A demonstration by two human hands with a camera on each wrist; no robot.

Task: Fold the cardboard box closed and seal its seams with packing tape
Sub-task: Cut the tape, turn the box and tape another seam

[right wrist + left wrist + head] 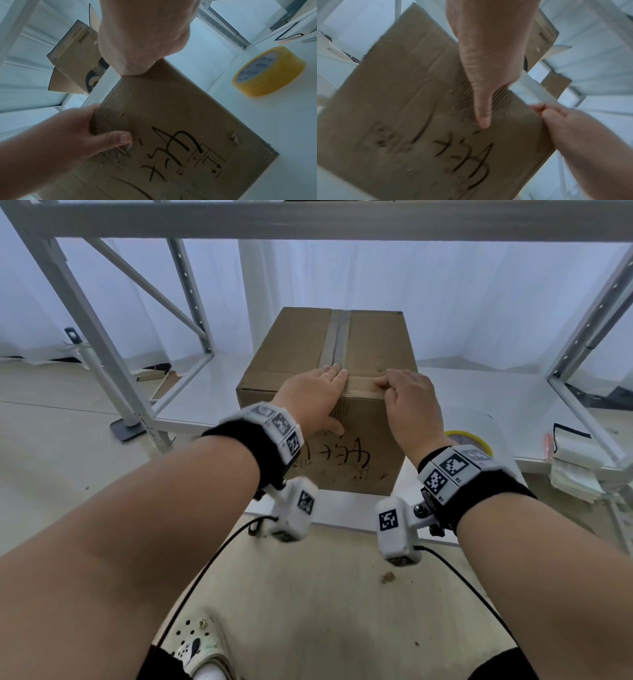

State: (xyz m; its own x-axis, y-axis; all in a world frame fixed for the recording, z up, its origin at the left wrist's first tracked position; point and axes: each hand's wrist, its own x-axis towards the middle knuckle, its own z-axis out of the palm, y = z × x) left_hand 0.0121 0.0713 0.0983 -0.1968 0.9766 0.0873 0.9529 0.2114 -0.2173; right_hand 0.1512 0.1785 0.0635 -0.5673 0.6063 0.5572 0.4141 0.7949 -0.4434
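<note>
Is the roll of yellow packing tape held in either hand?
No, the tape roll lies alone on the white table, right of the box.

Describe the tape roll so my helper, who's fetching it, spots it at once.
Find the tall cardboard box on the white table. Just right of its base, behind the right hand, lies the tape roll: a flat ring, the only yellow thing there.

White metal shelving (102,313) stands on a pale floor (51,457).

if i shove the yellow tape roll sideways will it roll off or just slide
The tape roll lies flat on its side on the white tabletop, so it would probably slide, not roll. The smooth-looking surface suggests little grip. It looks rigid.
</note>
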